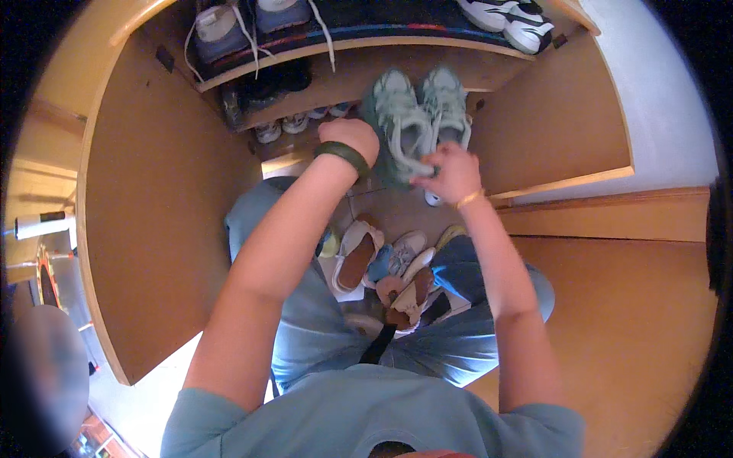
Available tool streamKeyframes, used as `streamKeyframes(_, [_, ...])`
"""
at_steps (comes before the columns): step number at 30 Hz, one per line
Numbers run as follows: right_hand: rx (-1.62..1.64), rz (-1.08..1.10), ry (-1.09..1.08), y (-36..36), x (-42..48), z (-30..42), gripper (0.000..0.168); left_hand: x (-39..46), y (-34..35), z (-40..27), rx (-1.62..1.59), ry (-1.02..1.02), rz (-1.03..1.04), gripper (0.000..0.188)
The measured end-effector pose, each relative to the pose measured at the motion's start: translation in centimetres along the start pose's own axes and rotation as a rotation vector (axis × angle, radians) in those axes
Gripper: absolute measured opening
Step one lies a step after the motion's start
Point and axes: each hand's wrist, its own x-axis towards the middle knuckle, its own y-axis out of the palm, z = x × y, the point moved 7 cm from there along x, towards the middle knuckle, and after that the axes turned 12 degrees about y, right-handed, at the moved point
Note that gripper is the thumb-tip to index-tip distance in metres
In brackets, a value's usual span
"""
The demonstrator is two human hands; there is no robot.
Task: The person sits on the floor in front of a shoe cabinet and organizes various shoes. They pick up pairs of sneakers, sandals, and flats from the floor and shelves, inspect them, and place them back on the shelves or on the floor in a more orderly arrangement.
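Before the cabinet, a pair of pale green-grey lace-up sneakers (398, 109) is side by side, toes toward the shelves. My right hand (449, 172) grips their heel collars, fingers at the near edge of the openings. My left hand (350, 140), wearing a dark green bangle, is beside the left sneaker; its fingers are bent and mostly hidden, so whether it touches the shoe is unclear. On the floor between my legs lie several loose shoes, among them a white shoe with a brown insole (358, 257) and a grey lace-up sneaker (408, 252).
The wooden cabinet's left door (160, 217) and right door (567, 126) stand open. Its upper shelf (355, 44) bears grey sneakers with hanging laces (217, 34) and black-and-white shoes (515, 26). More shoes (295, 123) sit low inside. A wooden panel (613, 309) is at right.
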Motion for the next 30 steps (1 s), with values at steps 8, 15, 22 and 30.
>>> streamKeyframes(8, [-0.172, 0.095, -0.003, 1.5, 17.6, 8.0, 0.058, -0.9, 1.3, -3.0, -0.074, 0.244, 0.321, 0.025])
streamKeyframes(15, [-0.106, -0.167, -0.117, 5.4, 24.5, 9.1, 0.090, -0.1, 0.3, -0.4, -0.144, 0.177, 0.134, 0.021])
streamKeyframes(22, [0.166, -0.135, -0.232, 4.7, 25.8, 11.2, 0.073, -0.4, -0.2, -0.5, -0.224, 0.183, 0.109, 0.021])
streamKeyframes(30, [0.409, -0.474, -0.260, 2.1, 17.9, -0.4, 0.061, 0.3, -1.9, -0.3, -0.105, 0.285, 0.170, 0.026])
